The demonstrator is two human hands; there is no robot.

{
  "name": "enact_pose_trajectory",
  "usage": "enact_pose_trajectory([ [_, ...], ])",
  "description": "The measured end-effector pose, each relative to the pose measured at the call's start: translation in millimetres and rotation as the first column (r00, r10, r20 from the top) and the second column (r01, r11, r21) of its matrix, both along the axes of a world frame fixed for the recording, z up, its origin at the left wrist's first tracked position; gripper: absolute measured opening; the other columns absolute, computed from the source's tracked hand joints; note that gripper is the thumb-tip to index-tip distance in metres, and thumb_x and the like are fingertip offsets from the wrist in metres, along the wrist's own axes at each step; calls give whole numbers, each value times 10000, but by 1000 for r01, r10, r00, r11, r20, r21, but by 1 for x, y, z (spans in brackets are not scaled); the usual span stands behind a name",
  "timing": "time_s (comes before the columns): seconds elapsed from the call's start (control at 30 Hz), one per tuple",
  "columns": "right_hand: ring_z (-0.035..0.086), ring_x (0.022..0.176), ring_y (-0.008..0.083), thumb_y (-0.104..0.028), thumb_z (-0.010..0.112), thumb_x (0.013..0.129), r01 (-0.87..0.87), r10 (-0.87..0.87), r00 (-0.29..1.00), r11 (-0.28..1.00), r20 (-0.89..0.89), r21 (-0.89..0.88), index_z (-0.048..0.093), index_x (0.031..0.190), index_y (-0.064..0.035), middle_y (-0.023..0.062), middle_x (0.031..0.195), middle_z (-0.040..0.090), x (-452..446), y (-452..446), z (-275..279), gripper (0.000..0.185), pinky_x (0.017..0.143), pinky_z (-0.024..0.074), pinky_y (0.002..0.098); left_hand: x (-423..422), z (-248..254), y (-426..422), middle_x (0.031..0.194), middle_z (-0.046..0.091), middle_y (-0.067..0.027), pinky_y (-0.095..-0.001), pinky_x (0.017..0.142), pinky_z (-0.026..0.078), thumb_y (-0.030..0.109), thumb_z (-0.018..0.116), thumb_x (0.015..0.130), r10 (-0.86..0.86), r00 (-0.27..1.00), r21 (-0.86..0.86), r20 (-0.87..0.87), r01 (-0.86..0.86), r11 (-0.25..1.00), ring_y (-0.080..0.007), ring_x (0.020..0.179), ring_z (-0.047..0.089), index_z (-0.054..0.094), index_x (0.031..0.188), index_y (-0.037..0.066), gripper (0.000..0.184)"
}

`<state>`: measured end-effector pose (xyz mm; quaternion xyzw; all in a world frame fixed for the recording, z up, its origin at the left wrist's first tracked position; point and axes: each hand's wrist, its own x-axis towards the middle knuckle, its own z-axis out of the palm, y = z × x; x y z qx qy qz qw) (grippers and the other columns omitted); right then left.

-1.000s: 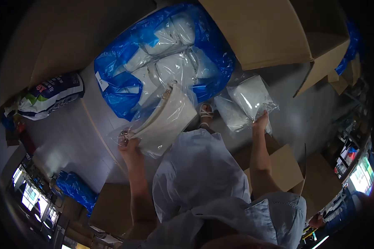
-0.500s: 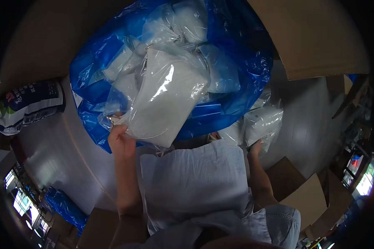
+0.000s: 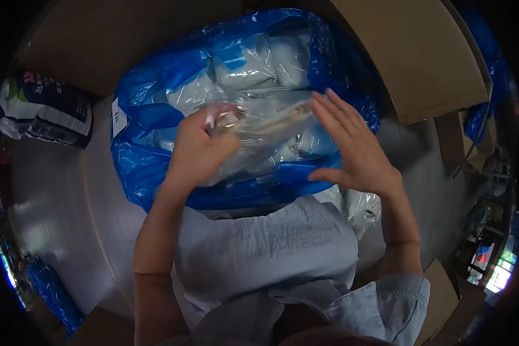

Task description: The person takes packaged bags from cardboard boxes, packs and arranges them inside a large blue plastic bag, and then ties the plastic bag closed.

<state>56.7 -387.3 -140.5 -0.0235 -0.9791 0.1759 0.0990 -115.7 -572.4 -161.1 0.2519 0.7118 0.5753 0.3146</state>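
My left hand (image 3: 205,144) is closed on the left end of a clear plastic packet (image 3: 265,124) with pale contents, blurred by motion, with metal-looking rings near the fingers. At the packet's right side, my right hand (image 3: 354,144) is open, its fingers spread and the palm facing the packet. Both hands are over a large open blue bag (image 3: 138,179) that holds several clear packets with whitish contents (image 3: 242,66). On the floor by my right forearm lie more clear packets (image 3: 363,205), partly hidden.
A big cardboard box (image 3: 415,57) stands at the upper right. At the left lies a printed white and dark sack (image 3: 46,109). A blue plastic bundle (image 3: 55,294) is at the lower left, and cardboard flaps (image 3: 438,300) are at the lower right.
My right hand has let go of the packets on the floor and moved up and left over the blue bag. My left hand has raised the held packet's end and turned the packet.
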Motion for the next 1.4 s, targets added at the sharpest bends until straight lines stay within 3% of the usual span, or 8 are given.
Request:
enact_pose_trajectory([
  [0.13,600,798,318,-314,711,657,-1,129,831,973,541,-229,378,1259,-89,144,843,619,-62,-22,-48,724,718,450,405,-2,4,-2,935,578,-66,-253,763,414,38,514,636,-370,854,-156,-366,335,929,-196,830,551,550,1059,38,424],
  [0.27,607,676,272,-306,691,686,28,106,842,971,529,-239,530,1119,-48,128,718,614,-52,-21,-61,530,620,445,385,-6,-10,-22,1106,528,-102,-336,881,378,75,563,660,-96,831,0,-549,115,993,-249,999,512,499,1135,58,480],
  [0.33,617,686,221,-295,666,708,353,-102,823,863,559,-361,615,968,-33,135,742,620,-53,8,-57,373,616,459,341,-27,-20,-49,1264,408,-131,-414,993,260,162,614,692,-12,570,-136,-822,-174,975,-305,1172,377,421,1221,96,567],
  [0.5,620,752,248,-207,628,710,633,-532,730,763,429,-130,609,948,-12,161,854,617,-94,95,-59,309,673,478,345,-28,-93,-61,1340,277,-193,-523,973,211,389,711,625,-511,507,-695,-693,-284,660,-380,1234,265,238,1319,36,911],
  [0.6,591,853,330,-187,608,689,623,-685,691,727,232,289,581,983,10,181,1042,527,-144,112,-68,354,714,480,390,-29,-127,-45,1244,393,-164,-483,898,299,335,685,651,-534,462,-696,-708,-329,639,-336,1134,386,294,1294,35,810],
  [0.8,541,964,339,-278,591,719,730,-757,612,652,230,205,453,1170,-32,161,1128,464,-213,116,-164,532,805,448,403,-50,-136,-33,912,530,-85,-416,759,373,202,637,672,-334,442,-496,-833,-328,804,-242,856,493,550,1003,45,376],
  [1.1,19,1307,359,-552,542,721,316,-424,777,902,465,294,238,1351,-221,125,1425,92,-148,91,-183,774,942,86,665,-57,-107,-54,846,587,-126,-376,663,455,136,570,689,-7,678,-357,-735,-379,854,-286,778,560,575,882,21,224],
  [1.4,254,1257,325,-319,590,768,277,-277,959,961,65,20,359,1291,-223,81,1362,300,-166,159,-227,580,969,234,554,-58,-81,-55,815,599,-142,-347,650,452,147,553,687,-67,861,-498,-504,-226,837,-286,729,573,591,870,51,210],
])
